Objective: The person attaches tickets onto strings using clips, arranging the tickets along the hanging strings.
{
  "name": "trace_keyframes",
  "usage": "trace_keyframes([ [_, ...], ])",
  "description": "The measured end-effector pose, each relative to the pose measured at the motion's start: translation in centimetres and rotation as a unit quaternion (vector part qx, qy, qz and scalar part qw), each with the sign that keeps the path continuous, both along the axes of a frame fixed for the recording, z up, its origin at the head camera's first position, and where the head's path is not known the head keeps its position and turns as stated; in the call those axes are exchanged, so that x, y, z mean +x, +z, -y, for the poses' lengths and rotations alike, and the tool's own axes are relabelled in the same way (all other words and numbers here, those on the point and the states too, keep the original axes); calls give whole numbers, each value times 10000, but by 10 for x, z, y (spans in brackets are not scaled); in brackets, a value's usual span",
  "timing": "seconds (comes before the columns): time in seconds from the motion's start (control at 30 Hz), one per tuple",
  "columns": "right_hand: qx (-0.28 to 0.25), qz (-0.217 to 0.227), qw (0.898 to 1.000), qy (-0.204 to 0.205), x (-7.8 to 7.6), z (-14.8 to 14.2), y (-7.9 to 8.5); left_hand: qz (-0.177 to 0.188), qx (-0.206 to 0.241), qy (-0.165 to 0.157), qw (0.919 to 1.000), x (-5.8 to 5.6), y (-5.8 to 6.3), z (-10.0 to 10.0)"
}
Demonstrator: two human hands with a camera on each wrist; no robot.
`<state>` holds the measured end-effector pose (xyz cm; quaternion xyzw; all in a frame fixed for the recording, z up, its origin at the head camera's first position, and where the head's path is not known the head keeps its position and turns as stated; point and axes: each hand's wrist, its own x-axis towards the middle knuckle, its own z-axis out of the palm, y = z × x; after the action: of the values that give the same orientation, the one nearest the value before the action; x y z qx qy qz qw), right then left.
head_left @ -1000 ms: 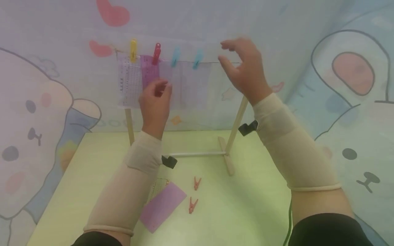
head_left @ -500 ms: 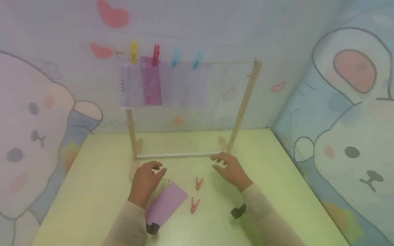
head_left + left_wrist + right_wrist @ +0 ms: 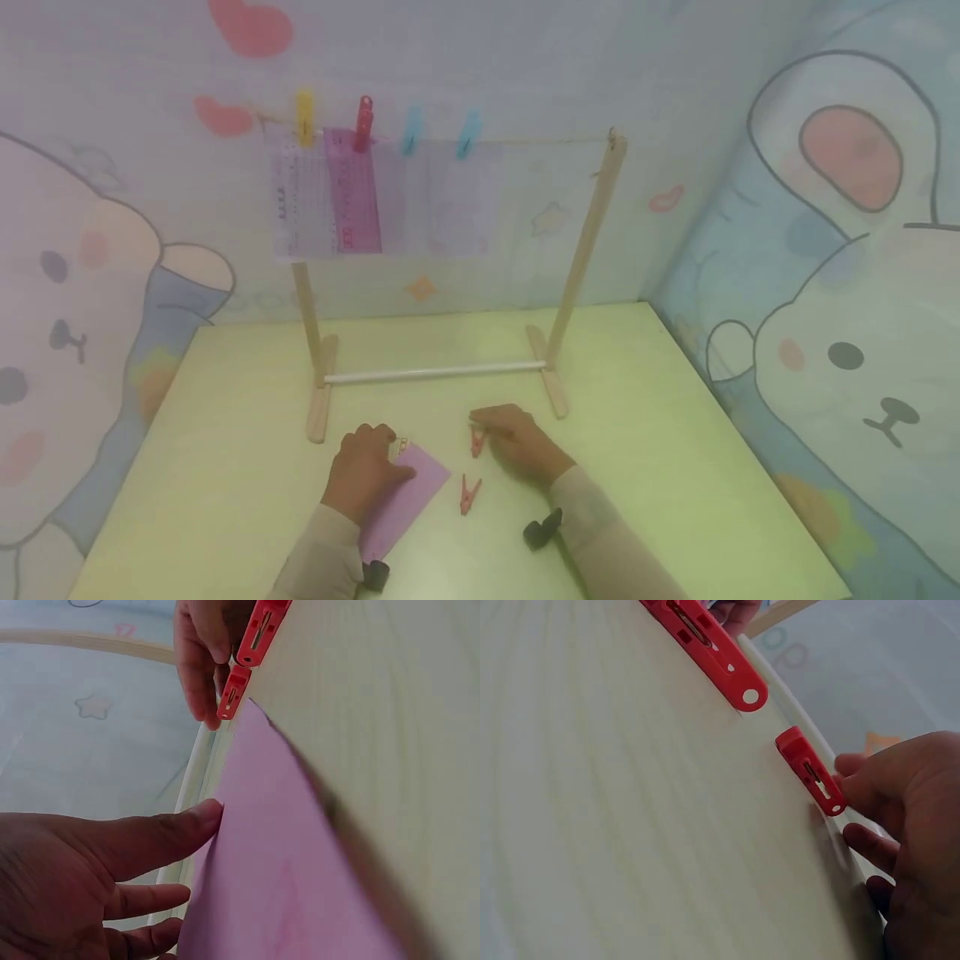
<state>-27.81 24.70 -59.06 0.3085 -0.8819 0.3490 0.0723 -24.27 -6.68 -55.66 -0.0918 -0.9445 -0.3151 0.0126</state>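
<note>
My left hand [image 3: 363, 471] is over a pink paper slip [image 3: 420, 492] on the table, its thumb at the slip's edge in the left wrist view. A printed slip [image 3: 402, 446] peeks out from beneath the pink one. My right hand [image 3: 525, 446] is at the farther red clothespin [image 3: 477, 442]; in the right wrist view its fingers are beside that clothespin [image 3: 814, 776], and a firm pinch is not visible. Nearer me lies a second red clothespin [image 3: 468, 496], apart from both hands.
Behind stands a wooden rack [image 3: 588, 250] with a string. Paper slips hang there from yellow [image 3: 304, 121], red [image 3: 363, 125] and two pale blue clothespins [image 3: 412, 132]. A white rod [image 3: 435, 372] joins the rack's feet low down, beyond my hands.
Both hands have come down from the hanging line to the table. The left has reached the pink slip, the right the farther red clothespin. The hanging slips stay in place.
</note>
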Motion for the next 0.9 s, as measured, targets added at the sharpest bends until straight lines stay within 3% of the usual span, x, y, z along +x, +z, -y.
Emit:
trace_keyframes([
  [0.33,487,-203,9983,-227,1,1,-2,-66,160,-13,9998,7,8,-1],
  [0.53,1200,-456,9917,-100,0,2,-3,-100,182,-45,9998,7,7,0],
  [0.7,1192,-550,9913,-65,2,3,-4,-151,188,-65,9997,6,5,1],
  [0.9,959,-415,9944,-149,7,3,2,40,152,-70,9999,5,1,1],
])
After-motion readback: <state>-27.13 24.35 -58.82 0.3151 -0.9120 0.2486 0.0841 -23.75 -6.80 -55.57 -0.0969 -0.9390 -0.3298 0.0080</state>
